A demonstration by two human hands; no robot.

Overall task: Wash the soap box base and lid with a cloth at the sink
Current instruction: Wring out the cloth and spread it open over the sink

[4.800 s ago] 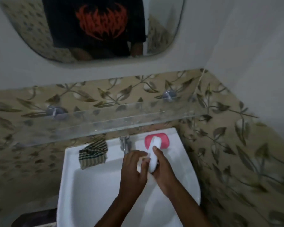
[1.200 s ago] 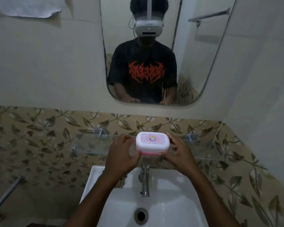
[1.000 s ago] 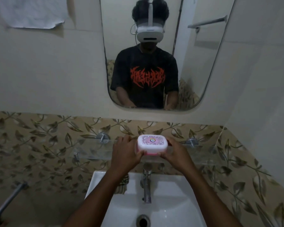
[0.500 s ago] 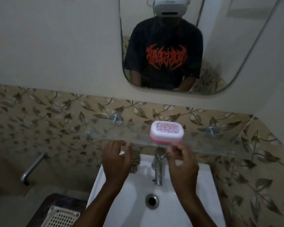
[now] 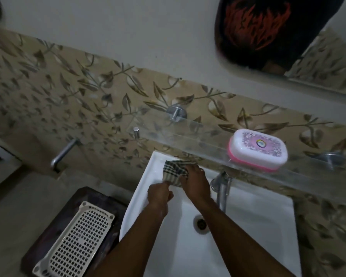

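Right hand (image 5: 195, 181) and left hand (image 5: 160, 193) have left the closed pink-and-white plastic soap box (image 5: 258, 149) above-right on the clear glass shelf (image 5: 208, 144); right grips the checked fabric cloth (image 5: 174, 169), left pinches its corner. Best wrung over the white ceramic sink (image 5: 268, 216).
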